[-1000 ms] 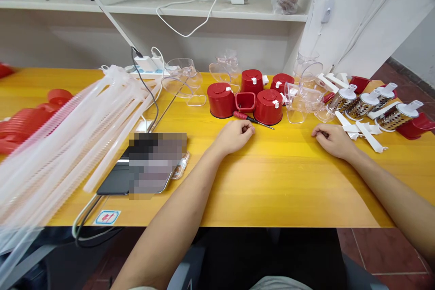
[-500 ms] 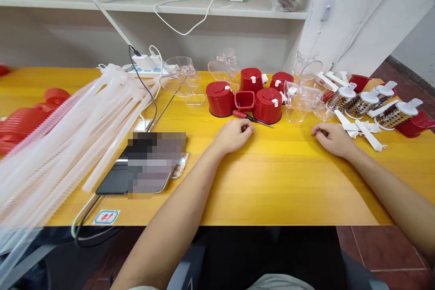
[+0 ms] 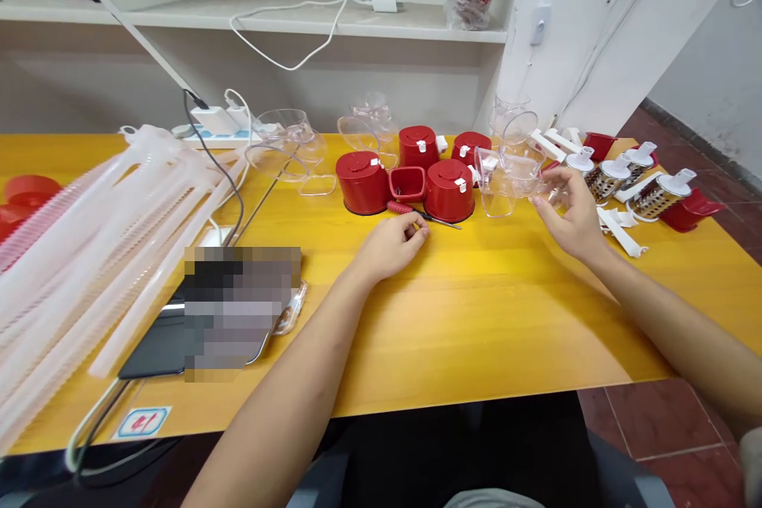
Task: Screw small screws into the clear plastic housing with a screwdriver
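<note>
My left hand (image 3: 390, 248) rests curled on the yellow wooden tabletop (image 3: 488, 317), just below and left of the tip of a red-handled screwdriver (image 3: 410, 210). It does not clearly touch the tool. Behind the screwdriver stand several red lidded plastic canisters, the closest being (image 3: 449, 190), and a square red cup (image 3: 408, 183). My right hand (image 3: 568, 214) is raised with its fingers spread. Its fingertips are at or very near a clear plastic jug (image 3: 497, 182) and a clear piece (image 3: 551, 194).
More clear plastic bowls (image 3: 286, 147) stand at the back. Steel drum graters (image 3: 655, 194) and white plastic handles (image 3: 619, 232) lie to the right. Translucent ribbed tubes (image 3: 101, 254) cover the left side. A pixelated patch (image 3: 241, 309) covers an object on a dark tablet.
My right hand has lifted off the table and opened, its fingers spreading toward the clear plastic. The view has swung slightly, so the table items sit further left. My left hand stays curled.
</note>
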`<state>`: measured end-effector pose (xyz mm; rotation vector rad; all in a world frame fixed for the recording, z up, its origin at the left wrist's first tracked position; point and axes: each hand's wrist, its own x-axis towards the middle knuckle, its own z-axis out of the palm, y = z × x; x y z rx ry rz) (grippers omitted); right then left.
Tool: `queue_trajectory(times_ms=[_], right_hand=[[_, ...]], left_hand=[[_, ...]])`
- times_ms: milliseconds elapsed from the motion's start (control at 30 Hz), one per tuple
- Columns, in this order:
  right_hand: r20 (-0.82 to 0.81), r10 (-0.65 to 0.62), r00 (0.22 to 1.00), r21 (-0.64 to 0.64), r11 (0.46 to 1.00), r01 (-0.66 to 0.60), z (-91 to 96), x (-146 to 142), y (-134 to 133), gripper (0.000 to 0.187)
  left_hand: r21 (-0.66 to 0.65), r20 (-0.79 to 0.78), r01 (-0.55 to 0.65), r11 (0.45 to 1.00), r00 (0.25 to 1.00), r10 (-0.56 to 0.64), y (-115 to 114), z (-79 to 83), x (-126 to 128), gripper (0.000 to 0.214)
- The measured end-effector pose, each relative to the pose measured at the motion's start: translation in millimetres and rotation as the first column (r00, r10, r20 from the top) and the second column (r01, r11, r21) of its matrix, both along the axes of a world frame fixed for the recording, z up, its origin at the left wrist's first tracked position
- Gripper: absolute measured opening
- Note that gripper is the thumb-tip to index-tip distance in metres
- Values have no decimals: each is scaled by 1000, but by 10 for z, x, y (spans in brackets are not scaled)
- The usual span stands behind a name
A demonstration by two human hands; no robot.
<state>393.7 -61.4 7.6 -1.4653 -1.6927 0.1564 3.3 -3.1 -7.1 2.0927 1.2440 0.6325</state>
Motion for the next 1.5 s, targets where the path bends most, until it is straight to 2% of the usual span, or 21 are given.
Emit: queue_trajectory(times_ms=[100, 167, 200, 300, 433, 633, 767, 867, 967, 1033, 1133, 1267, 1367, 1500], right_hand=[[85, 47, 995, 83, 995, -54, 271, -14, 252, 86], [129, 84, 988, 72, 993, -94, 416, 27, 461, 107], [143, 111, 983, 47, 992, -118, 471, 54, 560, 111], [152, 194, 969, -56, 981, -188, 555, 110, 768, 100], [87, 228, 970, -114, 969, -218, 527, 83, 800, 84], [-64, 184, 981, -156, 969, -192, 446, 12, 521, 77], [-159, 218, 963, -164, 956, -244, 388, -76, 117, 77], [-230, 269, 935, -144, 941, -306, 281, -231, -208, 83], [-308, 333, 891, -122, 915, -384, 114, -429, -441, 89], [-358, 384, 851, -100, 891, -444, -7, -544, -536, 96], [-415, 477, 775, -77, 830, -552, -154, -632, -616, 108], [-460, 552, 696, -99, 747, -657, -268, -616, -642, 114], [-485, 554, 677, -139, 715, -685, -317, -623, -620, 105], [-508, 530, 679, -153, 720, -677, -353, -704, -592, 86]], left_hand=[[5, -10, 7, 1000, 1000, -7, 5, 1, 2, 28], [2, -13, 15, 1000, 1000, -15, 4, 5, 2, 29], [1, -13, 17, 1000, 1000, -17, 2, 9, 3, 29], [1, -11, 13, 1000, 1000, -13, -5, 19, 9, 30], [3, -18, 12, 1000, 1000, -12, -10, 33, 27, 33], [-11, 32, 57, 998, 998, -56, -44, 55, 67, 35], [-85, 233, 134, 987, 966, -111, -135, 43, 149, 42], [-79, 462, 215, 973, 873, -156, -200, 13, 232, 76], [-43, 658, 312, 949, 724, -208, -225, -8, 291, 118], [-46, 747, 357, 933, 632, -205, -232, -8, 308, 128], [-94, 807, 415, 905, 564, -175, -242, -8, 306, 127], [-147, 833, 482, 864, 532, -155, -234, -62, 288, 129], [-174, 823, 504, 846, 546, -156, -216, -110, 280, 123], [-207, 803, 550, 809, 568, -181, -235, -78, 289, 99]])
